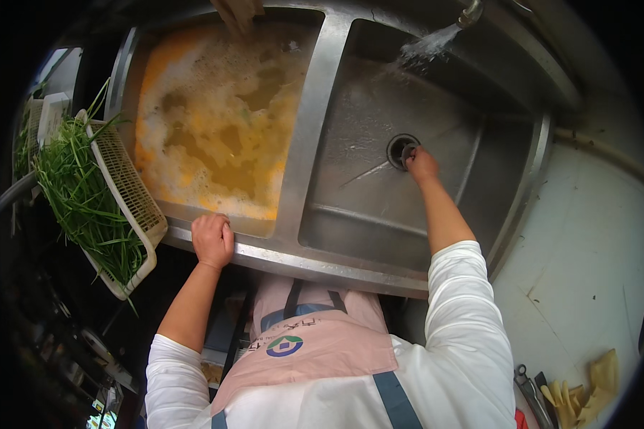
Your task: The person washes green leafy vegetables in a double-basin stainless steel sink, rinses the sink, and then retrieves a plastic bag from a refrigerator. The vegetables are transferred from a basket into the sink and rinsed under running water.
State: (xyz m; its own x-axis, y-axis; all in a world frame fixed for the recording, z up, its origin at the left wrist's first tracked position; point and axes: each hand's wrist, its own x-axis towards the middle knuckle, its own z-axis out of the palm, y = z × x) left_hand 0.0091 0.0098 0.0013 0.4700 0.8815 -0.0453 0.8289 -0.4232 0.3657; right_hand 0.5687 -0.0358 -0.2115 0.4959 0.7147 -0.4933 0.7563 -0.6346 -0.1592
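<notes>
My left hand (213, 240) is curled over the front rim of the stainless steel sink (322, 264). Behind it, the left basin holds cloudy, foamy liquid (231, 134) with an orange tint. In the right basin (381, 198), my right hand (423, 163) pinches a round metal drain strainer or stopper (408, 152), tilted at the edge of the drain opening (398, 145). My fingers hide part of that piece. Water (432, 44) runs from the faucet (470, 15) into the right basin's far end, and a thin film wets its floor.
Left of the sink, a white plastic basket (131, 209) is heaped with long green leafy stalks (83, 187). At lower right, yellow rubber gloves (595, 389) lie beside metal tools (534, 394) on a white surface (579, 257). Something brown (240, 16) reaches into the left basin's far end.
</notes>
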